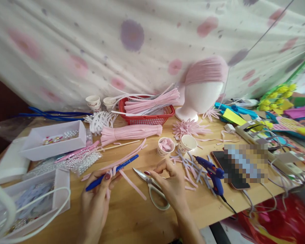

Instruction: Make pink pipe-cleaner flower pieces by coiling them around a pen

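My left hand [98,193] is closed around a slanting blue pen [127,163]. A pink pipe cleaner [133,184] is coiled around the pen's middle, under my thumb, and its loose end slopes down to the right. My right hand [169,183] hovers above the scissors [152,191], thumb and forefinger pinched; what is between them, if anything, I cannot make out. The scissors lie partly open, with cream handles, partly hidden by that hand. Behind my left hand lie loose pink pipe cleaners [129,154].
Farther back are a pink bundle [132,132], a red basket [147,119], paper cups [188,144] and a foam head [203,91]. At right lie a blue glue gun [212,173], a phone [225,166] and cables. White boxes [53,145] stand at left.
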Available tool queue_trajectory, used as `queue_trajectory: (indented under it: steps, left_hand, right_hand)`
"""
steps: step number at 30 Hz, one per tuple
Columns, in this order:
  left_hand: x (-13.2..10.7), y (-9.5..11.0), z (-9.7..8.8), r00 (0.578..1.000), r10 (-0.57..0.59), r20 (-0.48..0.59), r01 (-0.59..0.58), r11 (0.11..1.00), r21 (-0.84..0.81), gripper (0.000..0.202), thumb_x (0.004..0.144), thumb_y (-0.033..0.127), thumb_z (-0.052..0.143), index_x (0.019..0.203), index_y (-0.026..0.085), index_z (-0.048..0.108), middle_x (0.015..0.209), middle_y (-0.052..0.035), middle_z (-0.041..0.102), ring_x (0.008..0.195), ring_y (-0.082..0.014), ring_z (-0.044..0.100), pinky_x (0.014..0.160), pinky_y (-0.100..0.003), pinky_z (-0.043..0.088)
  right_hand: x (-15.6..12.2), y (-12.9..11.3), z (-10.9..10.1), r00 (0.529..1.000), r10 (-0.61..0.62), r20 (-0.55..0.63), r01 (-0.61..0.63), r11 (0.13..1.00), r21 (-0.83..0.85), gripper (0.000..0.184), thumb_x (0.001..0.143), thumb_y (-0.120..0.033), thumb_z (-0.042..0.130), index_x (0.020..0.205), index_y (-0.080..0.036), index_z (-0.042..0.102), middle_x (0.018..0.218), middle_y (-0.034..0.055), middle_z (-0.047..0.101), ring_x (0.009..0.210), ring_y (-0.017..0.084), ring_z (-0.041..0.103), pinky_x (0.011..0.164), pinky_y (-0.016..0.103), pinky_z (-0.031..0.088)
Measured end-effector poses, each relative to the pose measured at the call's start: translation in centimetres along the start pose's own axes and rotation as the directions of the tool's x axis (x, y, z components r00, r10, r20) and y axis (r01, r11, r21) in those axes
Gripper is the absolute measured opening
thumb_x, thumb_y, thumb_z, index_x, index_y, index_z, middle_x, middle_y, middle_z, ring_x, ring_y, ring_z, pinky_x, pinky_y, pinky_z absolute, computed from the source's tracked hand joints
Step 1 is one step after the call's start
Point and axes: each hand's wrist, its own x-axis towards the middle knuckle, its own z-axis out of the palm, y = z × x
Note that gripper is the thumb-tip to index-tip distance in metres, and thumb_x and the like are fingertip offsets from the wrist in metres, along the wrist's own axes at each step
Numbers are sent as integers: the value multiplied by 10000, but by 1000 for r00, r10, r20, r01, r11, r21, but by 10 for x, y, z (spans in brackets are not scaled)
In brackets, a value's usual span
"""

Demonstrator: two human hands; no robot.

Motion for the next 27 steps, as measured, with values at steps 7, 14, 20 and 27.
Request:
queue_trajectory:
  steps: [7,14,20,27]
  left_hand:
    - [1,-3,2,998,-54,17,54,999,7,331,571,366,864,738,175,652,753,1,723,809,-234,729,706,-304,616]
    - [4,-4,7,931,-363,-42,350,919,-179,123,728,149,754,775,154,641,747,-20,743,685,-195,745,582,-223,622]
    - [10,5,16,808,-574,-131,514,796,-321,253,929,18,408,840,107,628,698,-77,742,578,-150,731,510,-187,613]
    - [11,-2,7,800,-593,-90,531,771,-351,224,925,11,426,929,96,634,717,-81,749,629,-185,747,526,-226,631]
  right_hand:
    - [0,-1,3,999,-38,28,36,997,74,258,744,-306,764,619,-187,572,641,-4,640,615,154,611,616,266,452]
    - [0,-8,5,965,-247,87,230,959,163,100,831,-221,686,738,-193,662,749,30,729,694,170,677,666,274,497]
    - [-2,-8,5,931,-323,172,303,944,132,161,927,-185,501,827,-196,626,803,55,709,730,163,656,674,261,485]
    - [-12,8,13,907,-350,235,361,933,-6,386,980,-216,357,606,-197,454,519,-18,521,477,104,488,547,228,345]
